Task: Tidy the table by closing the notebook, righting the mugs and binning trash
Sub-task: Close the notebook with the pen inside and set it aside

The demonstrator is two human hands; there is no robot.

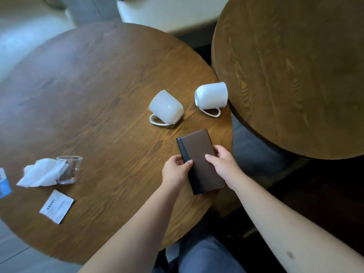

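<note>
A brown and black notebook lies closed near the right edge of the round wooden table. My left hand grips its black spine side. My right hand rests on the brown cover and holds its right edge. Two white mugs lie tipped on their sides beyond the notebook: one mug in the middle, the other mug further right. At the left, a crumpled white tissue leans on a clear plastic cup. A white sachet wrapper lies in front of them.
A second, taller round wooden table overlaps the right side, close to the right mug. A blue and white packet sits at the far left edge. My knee in jeans shows below the table. A pale seat stands behind.
</note>
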